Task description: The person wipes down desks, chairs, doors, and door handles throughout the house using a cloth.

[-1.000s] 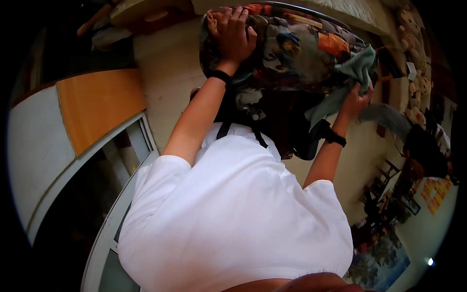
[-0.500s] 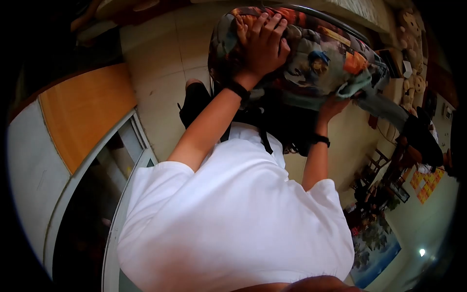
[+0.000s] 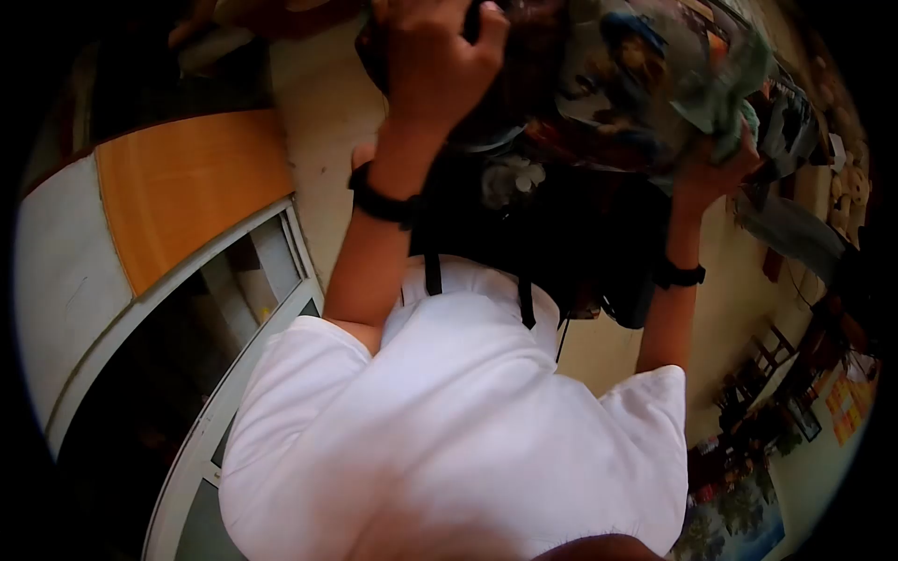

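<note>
A large padded case (image 3: 599,84) with a colourful printed pattern stands at the top of the view, partly cut off by the frame. My left hand (image 3: 435,65) rests on its left end, thumb spread apart, with the fingertips partly beyond the top edge. Bunched in my right hand (image 3: 716,173) is a grey-green cloth (image 3: 725,103), pressed against the right end of the case. The fingers of that hand are closed round the cloth and somewhat blurred. Both wrists wear black bands.
To the left are an orange wooden panel (image 3: 196,187) and a metal-framed glass door (image 3: 234,374). Another person's leg (image 3: 795,229) is at the right. Beyond it are plush toys (image 3: 851,187), chairs (image 3: 762,360) and a landscape picture (image 3: 748,524).
The case now looks larger and nearer the top edge. My left hand has shifted up and left in the view; my right hand has moved up and right with the cloth.
</note>
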`<action>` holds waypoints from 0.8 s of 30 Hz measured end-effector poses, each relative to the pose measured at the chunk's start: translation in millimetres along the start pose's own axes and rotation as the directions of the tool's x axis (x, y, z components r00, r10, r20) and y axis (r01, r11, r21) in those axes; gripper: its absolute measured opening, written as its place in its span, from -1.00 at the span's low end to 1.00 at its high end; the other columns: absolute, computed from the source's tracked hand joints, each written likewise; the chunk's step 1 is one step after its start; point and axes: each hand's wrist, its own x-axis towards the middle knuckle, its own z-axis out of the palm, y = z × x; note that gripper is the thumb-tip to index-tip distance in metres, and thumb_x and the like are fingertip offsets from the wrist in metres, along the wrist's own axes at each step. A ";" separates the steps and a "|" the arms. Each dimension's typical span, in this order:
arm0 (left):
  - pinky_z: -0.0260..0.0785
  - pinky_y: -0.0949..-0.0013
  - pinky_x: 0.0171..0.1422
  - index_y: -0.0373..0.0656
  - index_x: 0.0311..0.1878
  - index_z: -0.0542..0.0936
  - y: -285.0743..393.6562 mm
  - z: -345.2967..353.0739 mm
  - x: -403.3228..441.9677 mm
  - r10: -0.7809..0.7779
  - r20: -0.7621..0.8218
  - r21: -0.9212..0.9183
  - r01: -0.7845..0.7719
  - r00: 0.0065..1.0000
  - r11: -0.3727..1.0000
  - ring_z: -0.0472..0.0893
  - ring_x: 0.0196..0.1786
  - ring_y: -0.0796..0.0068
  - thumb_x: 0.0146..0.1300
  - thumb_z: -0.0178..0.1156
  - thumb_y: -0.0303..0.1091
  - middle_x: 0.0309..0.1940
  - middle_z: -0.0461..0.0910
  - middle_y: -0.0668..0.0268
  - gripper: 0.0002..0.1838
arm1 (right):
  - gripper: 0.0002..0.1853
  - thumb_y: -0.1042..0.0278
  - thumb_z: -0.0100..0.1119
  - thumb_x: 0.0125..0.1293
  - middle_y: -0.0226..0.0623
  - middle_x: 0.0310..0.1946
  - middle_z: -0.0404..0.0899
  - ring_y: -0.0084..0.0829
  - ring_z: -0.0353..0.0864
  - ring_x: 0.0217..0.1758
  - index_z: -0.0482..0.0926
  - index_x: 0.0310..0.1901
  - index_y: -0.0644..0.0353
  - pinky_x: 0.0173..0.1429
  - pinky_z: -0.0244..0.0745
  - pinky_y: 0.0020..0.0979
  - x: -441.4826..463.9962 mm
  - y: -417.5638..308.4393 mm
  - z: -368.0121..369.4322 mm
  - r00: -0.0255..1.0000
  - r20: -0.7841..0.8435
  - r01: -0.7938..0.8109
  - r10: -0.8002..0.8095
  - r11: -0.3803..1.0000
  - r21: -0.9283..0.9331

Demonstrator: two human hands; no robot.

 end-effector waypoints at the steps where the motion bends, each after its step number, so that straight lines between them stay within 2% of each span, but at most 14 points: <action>1: 0.32 0.18 0.26 -0.30 -0.22 0.64 -1.9 -5.7 0.0 0.016 0.023 -0.011 -0.016 1.000 1.000 0.54 0.04 0.06 0.19 0.13 -0.46 -0.18 0.59 0.06 -0.83 | -0.56 0.13 0.14 0.37 -0.09 0.01 0.45 -0.12 0.55 0.02 0.46 0.17 0.22 0.13 0.45 -0.16 -1.9 -7.7 4.4 1.000 -0.008 0.029 -0.029 1.000 0.006; 7: 0.22 0.19 0.36 -0.26 -0.11 0.63 -20.7 13.3 -4.5 0.141 0.045 -0.051 -0.139 0.989 0.989 0.51 0.11 0.09 0.24 0.10 -0.43 -0.12 0.58 0.07 -0.78 | -0.52 0.19 0.24 0.25 -0.06 0.06 0.43 0.00 0.51 0.08 0.50 0.17 0.18 0.08 0.48 -0.06 -35.0 -35.6 -4.8 0.996 0.042 -0.087 0.084 0.994 0.060; 9: 0.13 0.14 0.42 -0.25 -0.01 0.59 -9.1 11.0 -6.9 0.189 0.056 0.129 -0.195 0.980 0.972 0.49 0.14 0.10 0.28 0.08 -0.39 -0.09 0.56 0.08 -0.73 | -0.50 0.25 0.27 0.19 -0.06 0.04 0.50 0.02 0.50 0.13 0.50 0.18 0.18 0.08 0.48 -0.07 -74.5 -68.8 4.9 0.998 0.011 -0.057 0.056 0.992 0.112; 11: 0.09 0.12 0.45 -0.24 0.03 0.58 -0.5 8.9 -13.9 0.173 0.063 0.076 -0.177 0.983 0.981 0.48 0.16 0.10 0.30 0.07 -0.38 -0.06 0.56 0.09 -0.71 | -0.53 0.25 0.26 0.23 0.03 0.05 0.55 0.06 0.52 0.10 0.50 0.14 0.29 0.19 0.39 -0.07 -116.7 -84.1 9.2 0.972 0.230 -0.071 0.037 0.988 0.140; 12: 0.04 0.10 0.48 -0.24 0.07 0.56 1.6 5.7 -19.3 0.141 0.079 0.026 -0.144 0.987 0.989 0.47 0.19 0.10 0.32 0.07 -0.36 -0.03 0.55 0.11 -0.70 | -0.51 0.24 0.27 0.22 0.04 0.05 0.55 0.06 0.53 0.10 0.49 0.14 0.30 0.18 0.41 -0.11 -135.9 -81.4 9.3 0.872 0.451 -0.307 0.188 0.929 0.206; 13: 0.04 0.10 0.48 -0.24 0.07 0.56 0.9 1.0 -29.0 0.149 0.060 0.029 -0.151 0.987 0.988 0.47 0.19 0.10 0.32 0.07 -0.36 -0.03 0.55 0.11 -0.70 | -0.50 0.24 0.27 0.21 0.06 0.05 0.55 0.05 0.54 0.10 0.49 0.14 0.31 0.18 0.43 -0.14 -143.3 -81.8 5.1 0.699 0.658 -0.530 0.280 0.821 0.212; 15: -0.26 -0.21 0.56 0.01 0.42 0.30 -2.8 -8.9 -53.2 0.294 0.326 0.032 -0.321 0.899 0.947 0.13 0.52 0.16 0.12 0.24 -0.16 0.42 0.25 0.25 -0.25 | -0.53 0.33 0.27 0.19 0.01 0.01 0.57 0.00 0.58 0.05 0.51 0.13 0.28 0.13 0.46 -0.18 -147.4 -87.6 -3.7 0.796 0.570 -0.458 0.204 0.818 0.347; 17: -0.41 -0.24 0.57 0.03 0.49 0.19 17.4 -25.8 -82.3 0.327 0.520 -0.124 -0.309 0.789 0.943 0.02 0.58 0.14 0.08 0.31 -0.14 0.50 0.12 0.24 -0.12 | -0.55 0.41 0.26 0.17 -0.04 -0.03 0.60 -0.05 0.61 0.00 0.53 0.13 0.26 0.08 0.50 -0.22 -133.6 -96.2 -11.7 0.875 0.465 -0.367 0.132 0.808 0.460; 19: -0.38 -0.15 0.60 -0.01 0.51 0.15 21.7 -28.8 -115.8 0.349 0.655 -0.577 0.147 0.670 0.803 -0.04 0.59 0.16 0.05 0.36 -0.15 0.52 0.03 0.21 -0.06 | -0.56 0.47 0.23 0.19 -0.09 -0.06 0.60 -0.18 0.62 -0.01 0.50 0.14 0.26 0.07 0.49 -0.30 -97.7 -115.0 -34.4 0.917 0.377 -0.370 0.132 0.636 0.677; 20: 0.02 0.04 0.53 -0.11 0.43 0.25 35.0 -33.4 -131.0 0.251 0.648 -0.621 0.308 0.719 0.721 0.22 0.49 0.19 0.09 0.35 -0.19 0.41 0.26 0.12 -0.17 | -0.52 0.49 0.23 0.22 -0.15 -0.02 0.55 -0.29 0.56 0.06 0.42 0.21 0.24 0.11 0.45 -0.33 -79.5 -128.7 -45.6 0.895 0.415 -0.439 0.162 0.471 0.765; 21: 0.02 0.04 0.53 -0.11 0.43 0.25 37.0 -32.0 -137.9 0.249 0.636 -0.630 0.305 0.730 0.714 0.22 0.49 0.19 0.09 0.35 -0.19 0.41 0.26 0.12 -0.17 | -0.52 0.49 0.23 0.22 -0.15 -0.02 0.55 -0.29 0.56 0.06 0.42 0.21 0.24 0.11 0.45 -0.33 -70.0 -143.1 -46.3 0.897 0.416 -0.433 0.147 0.481 0.763; 22: 0.18 0.15 0.42 -0.17 0.35 0.33 35.7 -28.8 -144.3 0.205 0.674 -0.575 0.330 0.709 0.749 0.36 0.38 0.21 0.09 0.34 -0.23 0.29 0.38 0.10 -0.26 | -0.49 0.49 0.23 0.24 -0.17 0.03 0.51 -0.29 0.53 0.10 0.38 0.23 0.22 0.13 0.43 -0.32 -61.7 -157.2 -43.2 0.916 0.367 -0.401 0.163 0.339 0.851; 23: 0.27 0.19 0.32 -0.21 0.27 0.39 28.4 -21.1 -150.2 0.194 0.602 -0.603 0.281 0.775 0.747 0.45 0.26 0.22 0.11 0.33 -0.26 0.16 0.47 0.11 -0.36 | -0.47 0.48 0.23 0.25 -0.18 0.07 0.46 -0.29 0.49 0.15 0.33 0.25 0.21 0.15 0.42 -0.31 -55.3 -164.6 -37.8 0.930 0.319 -0.352 0.184 0.189 0.917; 24: 0.36 0.22 0.21 -0.25 0.19 0.44 21.1 -13.4 -156.1 0.180 0.523 -0.622 0.228 0.833 0.749 0.54 0.14 0.24 0.13 0.31 -0.30 0.03 0.56 0.11 -0.45 | -0.44 0.49 0.25 0.24 -0.17 0.12 0.37 -0.29 0.43 0.19 0.30 0.26 0.18 0.18 0.39 -0.28 -52.6 -159.4 -30.5 0.936 0.350 -0.325 0.030 0.446 0.834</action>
